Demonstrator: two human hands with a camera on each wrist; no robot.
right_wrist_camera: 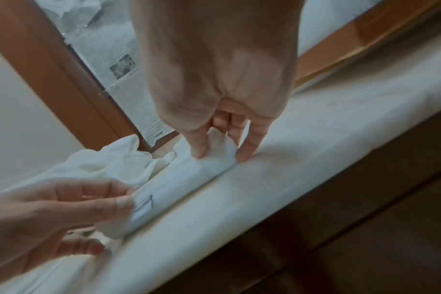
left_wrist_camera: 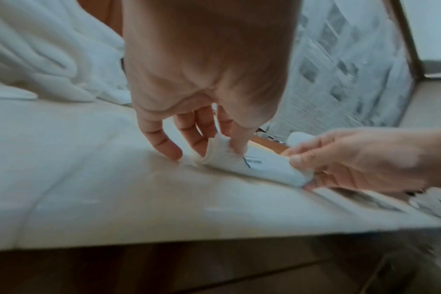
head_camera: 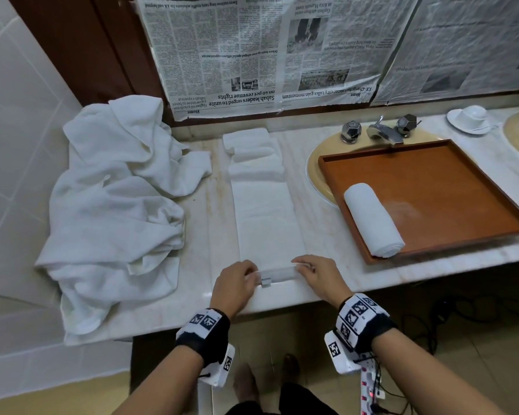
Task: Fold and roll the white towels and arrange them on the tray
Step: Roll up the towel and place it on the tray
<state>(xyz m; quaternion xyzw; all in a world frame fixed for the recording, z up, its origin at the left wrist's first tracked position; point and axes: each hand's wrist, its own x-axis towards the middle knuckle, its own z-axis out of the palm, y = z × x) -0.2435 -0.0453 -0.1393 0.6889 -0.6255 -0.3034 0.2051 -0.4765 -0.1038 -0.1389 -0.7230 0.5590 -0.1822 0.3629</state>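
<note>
A long folded white towel [head_camera: 264, 211] lies as a strip on the marble counter, its near end turned up into a small roll [head_camera: 277, 275] with a label showing. My left hand [head_camera: 237, 281] pinches the roll's left end [left_wrist_camera: 219, 151]. My right hand [head_camera: 318, 275] pinches its right end [right_wrist_camera: 214, 151]. A finished rolled towel [head_camera: 372, 220] lies at the left side of the brown wooden tray [head_camera: 450, 181], which sits over the sink.
A heap of loose white towels [head_camera: 117, 211] covers the counter's left part. Taps [head_camera: 384, 130] stand behind the tray, and a white cup on a saucer [head_camera: 471, 118] sits at the far right. Newspaper [head_camera: 267, 49] covers the wall behind. The counter edge [head_camera: 282, 307] runs just below my hands.
</note>
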